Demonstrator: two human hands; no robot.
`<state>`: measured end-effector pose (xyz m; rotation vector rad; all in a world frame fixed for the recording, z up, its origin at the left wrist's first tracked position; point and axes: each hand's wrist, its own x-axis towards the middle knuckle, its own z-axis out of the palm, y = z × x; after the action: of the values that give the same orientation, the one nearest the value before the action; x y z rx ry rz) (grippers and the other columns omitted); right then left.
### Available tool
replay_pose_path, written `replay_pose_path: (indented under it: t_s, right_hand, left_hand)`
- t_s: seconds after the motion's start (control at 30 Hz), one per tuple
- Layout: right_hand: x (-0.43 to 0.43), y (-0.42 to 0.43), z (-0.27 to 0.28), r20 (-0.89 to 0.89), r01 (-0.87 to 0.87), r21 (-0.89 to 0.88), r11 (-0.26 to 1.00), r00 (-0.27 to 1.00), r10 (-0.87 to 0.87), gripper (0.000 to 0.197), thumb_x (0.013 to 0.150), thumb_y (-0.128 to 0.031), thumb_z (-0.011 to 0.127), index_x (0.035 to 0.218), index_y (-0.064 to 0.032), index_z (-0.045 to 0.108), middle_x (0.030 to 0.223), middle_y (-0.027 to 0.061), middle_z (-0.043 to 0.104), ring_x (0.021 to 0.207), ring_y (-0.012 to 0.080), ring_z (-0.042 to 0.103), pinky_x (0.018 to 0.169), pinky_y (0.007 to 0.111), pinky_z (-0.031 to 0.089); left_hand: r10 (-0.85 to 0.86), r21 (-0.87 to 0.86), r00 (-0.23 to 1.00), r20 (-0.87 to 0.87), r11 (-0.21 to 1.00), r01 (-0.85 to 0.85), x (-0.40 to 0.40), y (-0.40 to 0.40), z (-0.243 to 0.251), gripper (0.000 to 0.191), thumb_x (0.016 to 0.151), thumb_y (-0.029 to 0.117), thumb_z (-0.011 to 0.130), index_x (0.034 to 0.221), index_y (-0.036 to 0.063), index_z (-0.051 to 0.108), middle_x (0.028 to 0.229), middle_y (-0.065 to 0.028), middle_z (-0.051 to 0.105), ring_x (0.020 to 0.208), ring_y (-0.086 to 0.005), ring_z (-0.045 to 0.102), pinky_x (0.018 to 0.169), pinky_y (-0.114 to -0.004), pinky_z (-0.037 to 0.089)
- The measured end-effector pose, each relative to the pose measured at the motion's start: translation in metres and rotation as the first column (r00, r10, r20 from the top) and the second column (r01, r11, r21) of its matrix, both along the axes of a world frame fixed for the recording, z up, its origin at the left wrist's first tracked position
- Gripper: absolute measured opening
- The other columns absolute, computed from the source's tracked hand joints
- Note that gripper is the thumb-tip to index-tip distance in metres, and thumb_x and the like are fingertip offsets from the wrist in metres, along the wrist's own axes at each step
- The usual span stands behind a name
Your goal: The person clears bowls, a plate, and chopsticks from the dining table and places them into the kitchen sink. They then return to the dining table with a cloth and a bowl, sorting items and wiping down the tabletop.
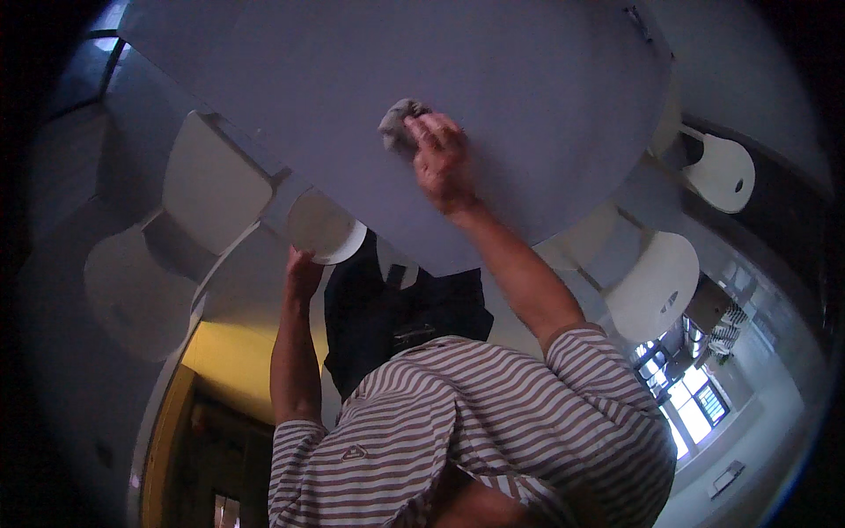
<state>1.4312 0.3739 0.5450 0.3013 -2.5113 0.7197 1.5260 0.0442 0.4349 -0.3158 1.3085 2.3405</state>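
Note:
A crumpled grey cloth (398, 127) lies pressed against the top of a large grey table (317, 79), under the fingers of my right hand (441, 158). Off the table's near left edge, my left hand (304, 261) grips the rim of a round, shallow whitish dish or plate (323, 228). That dish is beside the tabletop, over the floor. What it holds, if anything, is too dim to tell.
White chairs stand at the left (211, 178) and at the right (657, 284), close to the table's edge. Another white chair (723, 173) is farther right. A small dark object (638, 24) lies near the table's far right edge. A yellow surface (231, 360) shows at the lower left.

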Motion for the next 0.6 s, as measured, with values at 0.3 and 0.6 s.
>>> replay_pose_path:
  t_s: [0.3,0.6]
  right_hand:
    - [0.047,-0.077,-0.024,0.062,-0.180,-0.197,0.964,0.979,0.196,0.046,0.075,0.003,0.055,0.120,-0.0062,0.063,0.117,0.0118,0.059,0.116,0.0316,0.053,0.104,0.045,0.040]
    - [0.068,0.012,0.015,0.412,0.301,-0.892,0.338,0.847,0.334,0.040,0.087,-0.011,0.057,0.127,-0.0075,0.060,0.116,0.0064,0.061,0.094,0.0163,0.062,0.072,0.030,0.057]
  left_hand:
    - [-0.056,0.251,0.996,0.062,0.967,0.039,-0.021,0.038,0.014,0.078,0.077,0.023,0.069,0.143,0.0016,0.033,0.137,-0.0138,0.047,0.124,-0.0274,0.049,0.102,-0.042,0.044]
    - [-0.006,0.162,0.988,0.155,0.987,-0.019,-0.015,0.024,-0.022,0.073,0.078,0.018,0.064,0.144,0.0092,0.033,0.138,-0.0125,0.044,0.128,-0.0291,0.043,0.109,-0.045,0.035]
